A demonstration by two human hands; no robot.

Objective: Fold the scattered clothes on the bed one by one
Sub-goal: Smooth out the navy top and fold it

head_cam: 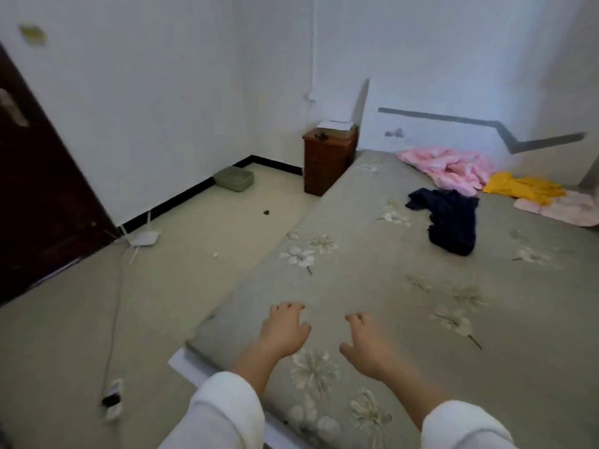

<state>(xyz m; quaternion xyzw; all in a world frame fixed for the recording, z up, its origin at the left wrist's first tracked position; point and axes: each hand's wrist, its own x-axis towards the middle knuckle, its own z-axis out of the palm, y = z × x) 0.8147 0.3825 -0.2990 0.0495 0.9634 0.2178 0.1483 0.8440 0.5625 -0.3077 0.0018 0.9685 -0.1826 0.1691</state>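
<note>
Far up the bed (pixel 356 286), ahead and to my right, the navy garment (pixel 449 218) lies crumpled, its length running roughly toward me. My left grip (pixel 285 328) and right grip (pixel 366 345) are empty, fingers loosely curled over the near corner; the right is nearer.

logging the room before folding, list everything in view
bed: 1, grey-green floral cover, centre to right
navy garment: 1, dark blue, crumpled mid-bed
pink garment: 1, pink, crumpled, bed's far end
yellow garment: 1, yellow, right of the pink one
pale pink garment: 1, pale pink, bed's right edge
cabinet: 1, brown wood, beside bed's far left corner
box: 1, green, floor by wall
router: 1, white, floor near door
door: 1, dark brown, left
left grip: 1, bare, over bed's near end, empty
right grip: 1, bare, beside it, empty
</note>
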